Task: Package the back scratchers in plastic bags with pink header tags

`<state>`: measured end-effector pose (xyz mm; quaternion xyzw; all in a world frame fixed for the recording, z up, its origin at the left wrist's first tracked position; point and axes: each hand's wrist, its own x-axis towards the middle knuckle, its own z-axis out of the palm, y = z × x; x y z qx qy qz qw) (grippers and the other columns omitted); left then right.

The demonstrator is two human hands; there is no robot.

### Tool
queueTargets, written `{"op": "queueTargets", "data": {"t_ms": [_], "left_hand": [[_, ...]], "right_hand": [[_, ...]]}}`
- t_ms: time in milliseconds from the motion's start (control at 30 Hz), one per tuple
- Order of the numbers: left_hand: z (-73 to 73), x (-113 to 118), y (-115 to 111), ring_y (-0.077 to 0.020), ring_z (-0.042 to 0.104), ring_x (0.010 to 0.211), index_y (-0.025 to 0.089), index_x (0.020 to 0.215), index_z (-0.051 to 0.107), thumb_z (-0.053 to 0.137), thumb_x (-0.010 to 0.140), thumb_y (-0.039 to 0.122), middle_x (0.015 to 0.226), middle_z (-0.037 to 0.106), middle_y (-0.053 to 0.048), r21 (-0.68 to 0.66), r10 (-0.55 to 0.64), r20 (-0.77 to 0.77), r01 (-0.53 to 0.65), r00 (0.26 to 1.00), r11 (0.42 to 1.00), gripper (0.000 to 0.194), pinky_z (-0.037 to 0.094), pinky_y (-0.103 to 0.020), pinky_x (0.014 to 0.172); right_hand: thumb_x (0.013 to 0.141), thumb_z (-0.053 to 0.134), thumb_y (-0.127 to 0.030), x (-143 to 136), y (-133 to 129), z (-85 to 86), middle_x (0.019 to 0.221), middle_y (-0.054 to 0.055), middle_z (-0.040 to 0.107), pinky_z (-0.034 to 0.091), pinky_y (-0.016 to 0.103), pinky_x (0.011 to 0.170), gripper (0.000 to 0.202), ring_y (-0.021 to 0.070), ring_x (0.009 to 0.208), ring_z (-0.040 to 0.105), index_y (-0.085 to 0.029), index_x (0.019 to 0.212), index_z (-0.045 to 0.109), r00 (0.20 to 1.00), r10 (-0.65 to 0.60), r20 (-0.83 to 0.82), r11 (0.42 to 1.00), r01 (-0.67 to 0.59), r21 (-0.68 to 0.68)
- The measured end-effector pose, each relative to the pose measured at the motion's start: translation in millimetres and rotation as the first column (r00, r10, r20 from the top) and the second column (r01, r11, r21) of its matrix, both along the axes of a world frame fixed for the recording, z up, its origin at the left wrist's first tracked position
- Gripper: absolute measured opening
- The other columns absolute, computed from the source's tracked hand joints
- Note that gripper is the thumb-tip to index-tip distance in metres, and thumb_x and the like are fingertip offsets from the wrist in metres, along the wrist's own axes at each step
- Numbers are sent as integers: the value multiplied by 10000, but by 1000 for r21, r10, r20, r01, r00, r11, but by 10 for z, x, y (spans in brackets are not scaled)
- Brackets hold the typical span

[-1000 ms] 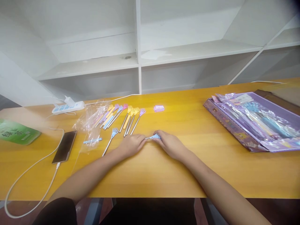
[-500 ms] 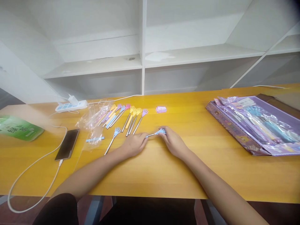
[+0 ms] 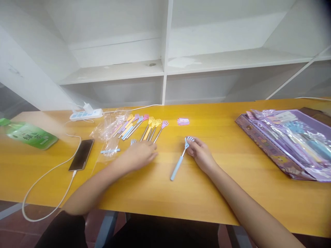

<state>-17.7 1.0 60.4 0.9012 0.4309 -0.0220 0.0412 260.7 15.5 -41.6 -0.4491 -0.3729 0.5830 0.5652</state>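
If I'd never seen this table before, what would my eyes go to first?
Probably the blue claw-headed scratcher in the right hand, near the middle of the table. Then the colourful scratchers farther back on the left, and the purple box of shiny packets on the right.

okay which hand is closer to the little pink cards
Right. The right hand, holding the blue scratcher, is below the pink cards in the picture and slightly right; the left hand is farther off, below and left.
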Motion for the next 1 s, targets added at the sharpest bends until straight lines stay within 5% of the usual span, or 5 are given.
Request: {"op": "queueTargets", "data": {"t_ms": [133, 367, 467, 733, 1000], "left_hand": [[195, -753, -58, -258, 684, 1001, 222, 1097, 664, 447, 1044, 399, 1072, 717, -94, 104, 243, 70, -249, 967, 963, 285, 528, -368, 871], [-90, -1858, -392, -356, 672, 1132, 217, 1213, 651, 754, 792, 565, 1225, 684, -134, -10, 453, 21, -453, 891, 892, 556, 545, -442, 947], [-122, -1925, -469, -280, 699, 1014, 241, 1067, 680, 594, 929, 461, 1101, 733, -80, -99, 447, 19, -444, 894, 891, 274, 538, -377, 882], [-230, -1842, -571, -322, 636, 1182, 226, 1176, 607, 744, 798, 547, 1275, 640, -113, 68, 443, 71, -447, 894, 892, 515, 531, -415, 990], [-222, -1754, -650, -235, 671, 1060, 239, 964, 608, 472, 994, 357, 1080, 690, -73, 123, 383, 211, -413, 899, 902, 182, 544, -370, 989]], "right_hand": [[812, 803, -492, 34, -15, 1, 613, -67, 448, 241, 245, 463, 339, 87, 494, 338, -228, 932, 628, 1000, -5, -12, 1000, 5, -10], [791, 806, -524, 0, 13, -34, 598, -74, 461, 195, 239, 449, 410, 81, 476, 319, -216, 1013, 650, 1000, 3, 4, 1000, -3, -24], [789, 806, -520, -3, 4, -16, 600, -74, 465, 201, 233, 445, 411, 80, 474, 324, -217, 1015, 645, 1000, -2, 4, 1000, 2, -21], [775, 809, -537, 8, -8, -17, 585, -78, 468, 211, 227, 427, 429, 80, 451, 323, -223, 1016, 642, 1000, -5, 28, 1000, 5, -3], [764, 814, -519, 11, 2, -40, 591, -83, 460, 209, 224, 422, 434, 75, 449, 331, -218, 1030, 651, 1000, -29, 0, 1000, 29, -7]]}}
